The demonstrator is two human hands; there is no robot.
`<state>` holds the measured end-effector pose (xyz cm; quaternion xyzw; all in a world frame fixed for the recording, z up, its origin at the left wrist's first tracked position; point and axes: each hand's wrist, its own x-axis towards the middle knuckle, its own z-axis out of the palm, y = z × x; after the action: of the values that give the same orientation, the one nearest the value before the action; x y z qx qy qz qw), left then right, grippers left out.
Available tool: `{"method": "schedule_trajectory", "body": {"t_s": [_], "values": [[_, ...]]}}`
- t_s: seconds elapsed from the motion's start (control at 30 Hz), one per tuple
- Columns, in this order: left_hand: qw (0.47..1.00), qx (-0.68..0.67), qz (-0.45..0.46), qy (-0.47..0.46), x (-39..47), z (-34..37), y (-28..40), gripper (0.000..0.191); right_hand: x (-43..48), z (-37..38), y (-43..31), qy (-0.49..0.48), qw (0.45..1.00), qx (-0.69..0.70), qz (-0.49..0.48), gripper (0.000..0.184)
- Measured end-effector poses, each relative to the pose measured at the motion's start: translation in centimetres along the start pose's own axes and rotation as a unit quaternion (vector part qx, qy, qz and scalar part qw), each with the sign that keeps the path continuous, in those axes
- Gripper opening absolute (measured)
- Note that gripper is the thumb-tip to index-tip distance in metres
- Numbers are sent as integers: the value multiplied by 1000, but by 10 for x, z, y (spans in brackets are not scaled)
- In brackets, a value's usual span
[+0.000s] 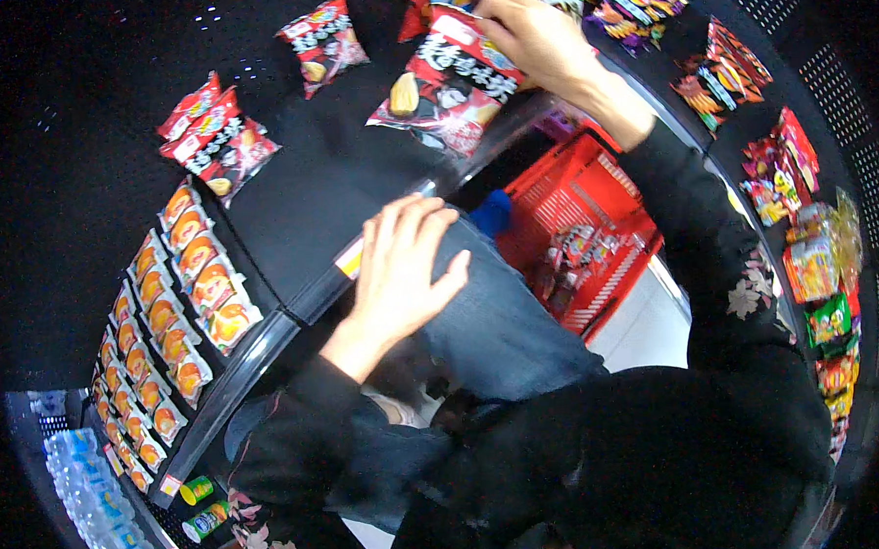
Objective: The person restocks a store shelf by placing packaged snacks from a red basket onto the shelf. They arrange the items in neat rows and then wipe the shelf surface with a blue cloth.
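My right hand pinches the top corner of a red and black snack bag, which hangs tilted over the shelf's front edge. The bag bears large white writing and a picture of a yellow snack piece. Fingers spread, my left hand holds nothing and lies at the clear price rail, beside my jeans-covered knee; whether it presses on the rail I cannot tell. Similar red bags stand farther back on the black shelf: one bag alone and a small group to its left.
A red plastic shopping basket, with some packets inside, sits below the shelf on my right. Rows of orange-pictured packets fill the left shelf. Water bottles and two canisters are lower left. More snack bags line the right side.
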<state>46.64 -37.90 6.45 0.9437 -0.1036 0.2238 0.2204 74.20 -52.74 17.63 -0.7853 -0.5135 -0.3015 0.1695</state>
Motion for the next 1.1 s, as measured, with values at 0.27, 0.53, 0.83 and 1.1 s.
{"method": "schedule_trajectory", "body": {"t_s": [0.27, 0.53, 0.83, 1.1], "values": [[999, 7, -31, 18, 4, 5, 8, 40, -164, -69, 25, -181, 930, 64, 314, 38], [998, 22, -50, 19, 8, 8, 16, 37, -311, 47, 79, -200, 855, 87, 470, 25], [998, 38, -52, 9, 11, 6, 21, 37, -365, 135, 79, -253, 818, 39, 515, 33], [998, 29, -47, 6, 11, 4, 18, 39, -362, 134, 72, -249, 838, 26, 485, 40]]}}
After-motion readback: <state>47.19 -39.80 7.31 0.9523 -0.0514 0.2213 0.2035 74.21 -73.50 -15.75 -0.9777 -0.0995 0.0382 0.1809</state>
